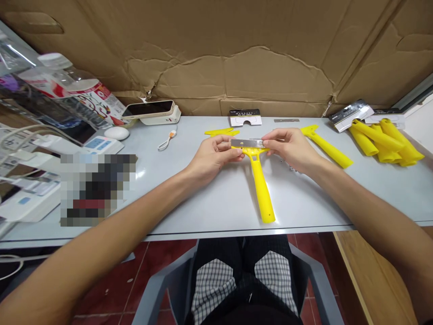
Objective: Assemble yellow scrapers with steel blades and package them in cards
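Between my hands is a yellow scraper handle (261, 189), its grip pointing toward me over the table. A flat metal blade (248, 143) lies across its wide head. My left hand (216, 155) pinches the left end of the blade and head. At the other end, the fingers of my right hand (287, 144) are closed on the blade, with the thumb near the head. Behind my left hand lie yellow plastic strips (221, 132). A second yellow scraper handle (329, 146) rests just right of my right hand. Small metal bits (292, 169) show beside my right wrist.
Several yellow handles (389, 144) are piled at the right by printed cards (352, 115). Another card (245, 117) and a loose blade (286, 120) lie at the back. Leftward are a phone (149, 108), bottles (91, 97), a mouse (117, 133) and power strips (30, 198).
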{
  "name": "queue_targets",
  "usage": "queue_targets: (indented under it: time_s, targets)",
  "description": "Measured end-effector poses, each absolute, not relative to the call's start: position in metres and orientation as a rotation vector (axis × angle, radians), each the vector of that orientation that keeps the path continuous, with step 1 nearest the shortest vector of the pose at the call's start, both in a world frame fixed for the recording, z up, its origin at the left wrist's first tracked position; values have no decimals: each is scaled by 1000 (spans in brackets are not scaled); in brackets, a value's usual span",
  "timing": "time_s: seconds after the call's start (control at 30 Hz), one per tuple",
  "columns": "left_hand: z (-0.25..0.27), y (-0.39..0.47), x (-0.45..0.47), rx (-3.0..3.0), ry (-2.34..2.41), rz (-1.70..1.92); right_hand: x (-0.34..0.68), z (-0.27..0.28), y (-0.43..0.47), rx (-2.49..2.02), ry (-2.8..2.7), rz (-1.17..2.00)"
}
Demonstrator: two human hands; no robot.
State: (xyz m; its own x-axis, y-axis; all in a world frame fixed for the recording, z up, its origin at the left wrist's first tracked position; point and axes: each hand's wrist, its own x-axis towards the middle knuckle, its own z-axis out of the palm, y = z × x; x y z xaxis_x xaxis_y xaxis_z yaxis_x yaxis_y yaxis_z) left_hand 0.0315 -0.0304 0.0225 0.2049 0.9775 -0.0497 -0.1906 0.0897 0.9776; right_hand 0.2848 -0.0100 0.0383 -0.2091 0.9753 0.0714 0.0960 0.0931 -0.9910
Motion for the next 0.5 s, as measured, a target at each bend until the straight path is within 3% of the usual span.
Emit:
queue_targets:
  time_s: [0.5]
  targets:
    - [24, -30, 32, 1081, 948, 1113, 282, 42, -15, -1087, -1413, 1316]
